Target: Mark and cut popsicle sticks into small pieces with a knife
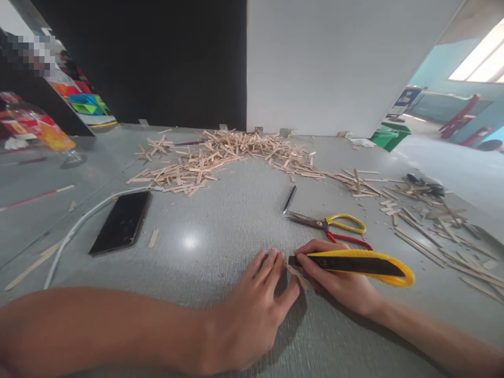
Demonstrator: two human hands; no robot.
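My right hand (334, 275) is closed round a yellow and black utility knife (362, 263), its handle pointing right and its front end to the left. Just in front of that end is a short piece of wooden stick (297, 276). My left hand (260, 304) rests palm down on the table, its thumb and fingertips gripping the stick piece against the surface. Exactly where the blade meets the wood cannot be made out. Beyond my right hand lie scissors (326, 223) with one yellow and one red handle, and a dark pen (289, 200).
A heap of wooden sticks (236, 149) spreads along the partition at the back. More strips and offcuts (441, 231) lie at right. On the left are a phone (121, 222), a white cable (74, 231) and a bottle (43, 126). A person is partly visible at far left.
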